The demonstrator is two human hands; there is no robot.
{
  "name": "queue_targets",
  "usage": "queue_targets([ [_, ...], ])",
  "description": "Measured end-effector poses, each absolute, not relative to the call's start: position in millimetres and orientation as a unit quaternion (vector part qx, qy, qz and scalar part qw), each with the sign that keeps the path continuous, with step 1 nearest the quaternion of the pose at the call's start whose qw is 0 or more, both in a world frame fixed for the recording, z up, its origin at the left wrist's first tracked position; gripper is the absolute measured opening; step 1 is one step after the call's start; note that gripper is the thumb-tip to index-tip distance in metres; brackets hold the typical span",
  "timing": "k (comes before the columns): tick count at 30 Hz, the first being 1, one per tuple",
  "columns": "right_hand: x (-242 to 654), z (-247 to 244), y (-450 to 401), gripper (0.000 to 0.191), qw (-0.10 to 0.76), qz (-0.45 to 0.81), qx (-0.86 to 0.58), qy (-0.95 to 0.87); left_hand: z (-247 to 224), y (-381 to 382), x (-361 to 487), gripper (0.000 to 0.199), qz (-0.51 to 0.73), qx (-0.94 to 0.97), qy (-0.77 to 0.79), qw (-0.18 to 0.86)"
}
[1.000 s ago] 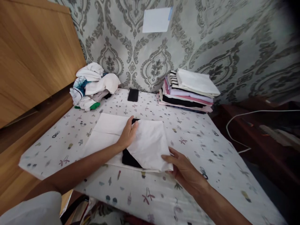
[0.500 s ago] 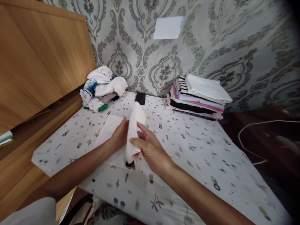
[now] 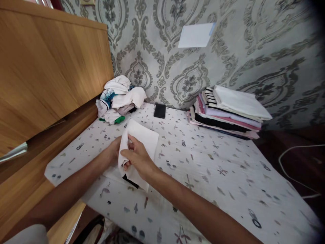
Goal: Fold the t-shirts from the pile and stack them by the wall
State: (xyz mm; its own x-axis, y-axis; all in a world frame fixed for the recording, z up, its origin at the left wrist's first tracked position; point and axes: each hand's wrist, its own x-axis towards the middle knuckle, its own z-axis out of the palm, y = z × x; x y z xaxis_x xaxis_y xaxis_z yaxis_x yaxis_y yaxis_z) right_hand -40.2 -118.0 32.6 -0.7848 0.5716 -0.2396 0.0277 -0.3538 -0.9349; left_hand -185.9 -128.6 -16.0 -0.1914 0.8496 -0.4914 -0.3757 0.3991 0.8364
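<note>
A white folded piece of clothing (image 3: 146, 137) is between my hands, its left part rolled or folded over and a black strip showing at its near edge. My right hand (image 3: 139, 156) grips the folded-over part, thumb on top and fingertips tucked into the fold. My left hand (image 3: 114, 149) holds the same cloth from the left side; its fingers are mostly hidden behind the fabric. The flat part of the cloth lies to the right of the fold, over the patterned sheet (image 3: 193, 200).
A rumpled heap of clothes (image 3: 127, 98) lies at the back left, beside a wooden cabinet (image 3: 56, 64). Against the wall is a dark phone-like rectangle (image 3: 159, 111). A stack of folded clothes (image 3: 228, 113) stands at the back right. A white cable (image 3: 286, 152) hangs beyond the right edge.
Both hands have shifted left with the white cloth. Its flat part now spreads on the right of the fold instead of the left. The camera view has turned slightly left.
</note>
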Motion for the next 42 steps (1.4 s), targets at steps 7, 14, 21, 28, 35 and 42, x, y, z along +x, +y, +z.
queue_targets([
  [7, -41.8, 8.9, -120.6, 0.079, 0.107, 0.706, -0.251, -0.653, 2.1, -135.6, -234.1, 0.042, 0.500, 0.226, 0.587, 0.595],
  [14, -5.8, -21.5, -105.7, 0.037, 0.231, 0.449, -0.238, -0.830, 2.1, -135.6, -224.4, 0.048, 0.485, 0.268, 0.630, 0.544],
  [21, 26.7, -38.4, -69.1, 0.028, 0.262, 0.333, -0.239, -0.873, -1.4, -147.1, -228.8, 0.065, 0.447, 0.276, 0.702, 0.480],
  [28, 38.6, -34.3, -99.7, 0.019, 0.174, 0.261, -0.046, -0.948, 17.3, -179.1, -217.4, 0.101, 0.351, 0.270, 0.745, 0.498],
  [35, 50.8, -31.3, -108.0, 0.013, 0.143, 0.319, -0.007, -0.937, 9.6, -206.6, -230.3, 0.093, 0.275, 0.407, 0.746, 0.449],
  [42, -11.3, -12.2, -62.5, 0.037, 0.232, 0.333, -0.108, -0.908, -0.8, -202.7, -178.4, 0.045, 0.178, 0.739, 0.636, 0.135],
])
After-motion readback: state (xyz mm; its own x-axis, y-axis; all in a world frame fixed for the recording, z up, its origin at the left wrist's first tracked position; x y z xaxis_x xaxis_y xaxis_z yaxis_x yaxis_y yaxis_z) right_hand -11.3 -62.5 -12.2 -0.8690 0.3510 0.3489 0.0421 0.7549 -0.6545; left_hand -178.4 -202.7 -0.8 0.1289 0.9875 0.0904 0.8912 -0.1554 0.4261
